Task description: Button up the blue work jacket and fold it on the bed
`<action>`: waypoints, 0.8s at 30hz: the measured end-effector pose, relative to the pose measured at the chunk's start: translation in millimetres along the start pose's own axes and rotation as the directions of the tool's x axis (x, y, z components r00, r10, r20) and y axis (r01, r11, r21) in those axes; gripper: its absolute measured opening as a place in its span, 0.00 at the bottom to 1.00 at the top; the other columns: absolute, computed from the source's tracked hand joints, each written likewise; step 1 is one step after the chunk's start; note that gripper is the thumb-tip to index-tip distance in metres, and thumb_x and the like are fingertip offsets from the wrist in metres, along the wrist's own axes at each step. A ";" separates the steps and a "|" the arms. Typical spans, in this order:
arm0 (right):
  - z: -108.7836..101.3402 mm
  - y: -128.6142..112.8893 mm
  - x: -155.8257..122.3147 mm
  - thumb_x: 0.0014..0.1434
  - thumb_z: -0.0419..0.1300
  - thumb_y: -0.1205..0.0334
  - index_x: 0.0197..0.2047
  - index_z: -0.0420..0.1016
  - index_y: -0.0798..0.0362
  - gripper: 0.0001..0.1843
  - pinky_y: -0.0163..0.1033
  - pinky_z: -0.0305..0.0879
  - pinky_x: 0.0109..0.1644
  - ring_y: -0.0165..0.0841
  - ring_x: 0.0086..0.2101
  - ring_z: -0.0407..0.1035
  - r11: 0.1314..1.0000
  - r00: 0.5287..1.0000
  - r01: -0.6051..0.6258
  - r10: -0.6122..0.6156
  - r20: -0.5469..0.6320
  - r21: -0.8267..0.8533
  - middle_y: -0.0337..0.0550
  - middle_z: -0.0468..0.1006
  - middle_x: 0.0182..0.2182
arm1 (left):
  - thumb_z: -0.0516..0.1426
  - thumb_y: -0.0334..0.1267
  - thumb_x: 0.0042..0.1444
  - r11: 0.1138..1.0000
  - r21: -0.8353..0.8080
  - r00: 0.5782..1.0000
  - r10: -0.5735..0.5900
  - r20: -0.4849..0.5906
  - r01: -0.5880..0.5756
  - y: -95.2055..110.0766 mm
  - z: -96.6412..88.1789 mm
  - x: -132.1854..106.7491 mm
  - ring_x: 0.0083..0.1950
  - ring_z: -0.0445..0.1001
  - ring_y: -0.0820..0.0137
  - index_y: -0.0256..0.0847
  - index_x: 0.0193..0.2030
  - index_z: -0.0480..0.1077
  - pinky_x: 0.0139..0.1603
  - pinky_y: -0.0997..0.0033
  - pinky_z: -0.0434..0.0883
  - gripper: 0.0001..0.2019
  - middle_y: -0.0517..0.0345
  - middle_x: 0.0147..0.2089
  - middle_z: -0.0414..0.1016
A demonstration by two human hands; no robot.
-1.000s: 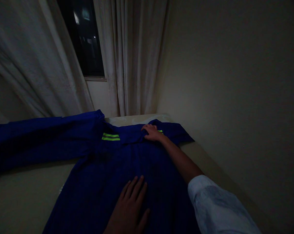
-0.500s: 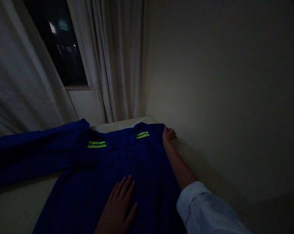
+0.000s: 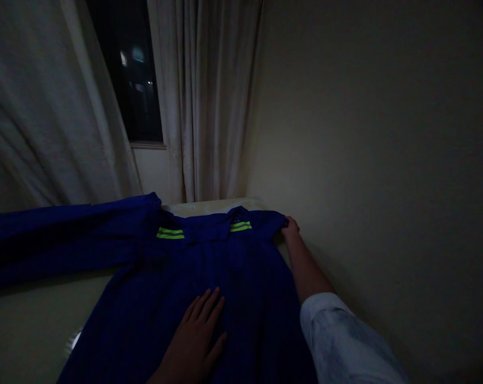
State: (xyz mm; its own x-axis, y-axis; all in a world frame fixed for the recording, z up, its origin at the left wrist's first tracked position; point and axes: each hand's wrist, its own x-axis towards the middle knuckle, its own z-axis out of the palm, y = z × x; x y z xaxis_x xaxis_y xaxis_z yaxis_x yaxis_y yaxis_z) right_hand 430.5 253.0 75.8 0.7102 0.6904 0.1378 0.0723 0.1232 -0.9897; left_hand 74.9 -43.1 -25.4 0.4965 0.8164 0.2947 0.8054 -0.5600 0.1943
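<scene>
Off the collar (image 3: 207, 229) now, the right hand (image 3: 291, 226) clamps its fingers on the sleeve end (image 3: 276, 220) of the blue garment (image 3: 245, 282) spread over the pale surface (image 3: 25, 325) (the left hand (image 3: 195, 338) lies flat on the cloth, fingers slightly apart), seemingly straightening that side.

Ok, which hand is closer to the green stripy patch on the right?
Right. The right hand is at the end of the blue sleeve, to the right of the green-striped patch. The left hand rests spread on the blue work garment, lower-left and farther away.
</scene>
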 end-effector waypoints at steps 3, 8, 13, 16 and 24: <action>27.1 -12.6 -10.7 0.67 0.59 0.68 0.63 0.74 0.56 0.22 0.51 0.72 0.61 0.45 0.55 0.71 0.985 0.986 0.159 -0.154 0.065 -0.074 0.52 0.77 0.56 | 0.50 0.53 0.74 1.000 -0.002 1.000 -0.007 0.018 0.007 0.1 1.6 0.3 0.79 0.58 0.54 0.56 0.81 0.48 0.75 0.47 0.64 0.32 0.59 0.81 0.51; 59.3 15.5 -79.8 0.57 0.55 0.80 0.63 0.76 0.46 0.34 0.47 0.67 0.62 0.41 0.54 0.69 0.389 0.150 0.921 -0.281 0.948 -0.031 0.48 0.78 0.54 | 0.50 0.54 0.73 0.997 -0.067 0.997 -0.035 0.069 0.040 1.2 -5.3 1.9 0.80 0.55 0.53 0.56 0.81 0.48 0.76 0.43 0.63 0.32 0.60 0.82 0.49; 39.0 63.0 -116.7 0.62 0.52 0.79 0.63 0.72 0.50 0.29 0.45 0.66 0.62 0.38 0.54 0.71 0.428 0.172 0.903 -0.275 0.946 -0.040 0.49 0.78 0.56 | 0.52 0.53 0.72 0.946 -0.302 0.990 -0.089 0.110 0.118 4.2 -13.2 -0.6 0.81 0.53 0.53 0.59 0.80 0.51 0.78 0.39 0.58 0.32 0.58 0.82 0.50; 24.5 74.1 -111.5 0.66 0.55 0.71 0.63 0.69 0.54 0.23 0.47 0.68 0.61 0.40 0.52 0.72 0.532 0.378 0.833 -0.349 0.858 -0.151 0.52 0.77 0.55 | 0.56 0.53 0.70 0.758 -0.583 0.951 -0.294 0.092 0.291 -2.8 -14.4 4.2 0.80 0.54 0.54 0.58 0.78 0.56 0.78 0.41 0.58 0.31 0.54 0.81 0.53; 18.6 67.4 -114.4 0.63 0.64 0.63 0.57 0.78 0.52 0.18 0.47 0.66 0.61 0.42 0.53 0.72 0.514 0.372 0.843 -0.340 0.864 -0.161 0.49 0.81 0.52 | 0.65 0.31 0.61 -0.235 -0.962 0.315 -0.911 0.268 0.137 -99.9 -55.7 73.4 0.57 0.82 0.61 0.44 0.54 0.68 0.62 0.57 0.78 0.17 0.45 0.60 0.77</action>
State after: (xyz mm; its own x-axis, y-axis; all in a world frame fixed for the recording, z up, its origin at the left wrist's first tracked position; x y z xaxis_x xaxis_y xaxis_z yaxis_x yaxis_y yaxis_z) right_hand 341.1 195.6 -6.0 -0.3653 0.8308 0.4198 0.7484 0.5303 -0.3983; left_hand 12.9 64.8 29.0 -0.4902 0.8049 -0.3345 -0.4330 0.1082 0.8949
